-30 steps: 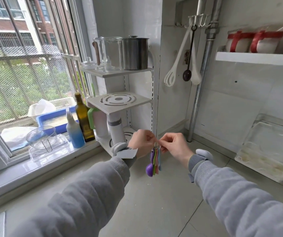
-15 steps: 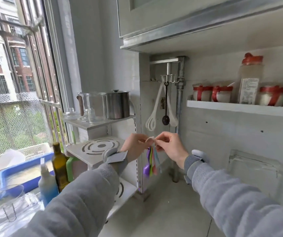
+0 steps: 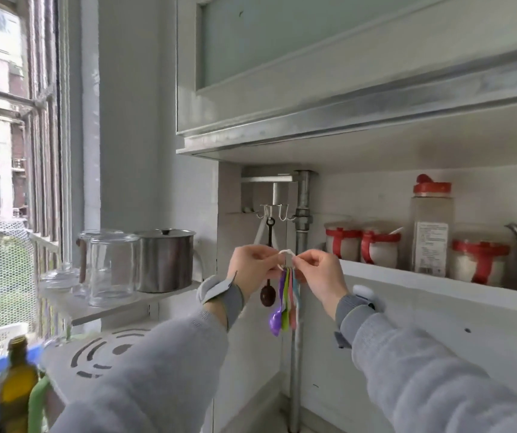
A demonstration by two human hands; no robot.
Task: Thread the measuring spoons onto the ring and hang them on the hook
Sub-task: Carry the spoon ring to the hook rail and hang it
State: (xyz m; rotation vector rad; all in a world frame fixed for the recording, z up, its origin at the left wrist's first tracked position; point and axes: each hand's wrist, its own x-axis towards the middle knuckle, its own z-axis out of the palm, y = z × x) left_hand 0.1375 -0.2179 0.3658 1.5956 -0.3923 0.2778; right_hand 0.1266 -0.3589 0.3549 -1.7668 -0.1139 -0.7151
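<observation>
left hand (image 3: pixel 252 270) pinching ring (image 3: pixel 286 253) | right hand (image 3: pixel 319 273) pinching ring | spoons (image 3: pixel 283 303) dangling below hooks (image 3: pixel 276 212)

White wall shelf (image 3: pixel 438 284) at right of frame holds red-lidded jars (image 3: pixel 379 246) and a tall bottle (image 3: pixel 430 226); left rack shelf (image 3: pixel 119 309) carries glass jars (image 3: pixel 113 270) and a steel pot (image 3: pixel 165 260).

Both my arms raised, left hand (image 3: pixel 252 268) and right hand (image 3: pixel 319 271) close together, fingers pinched, knuckles up.
</observation>
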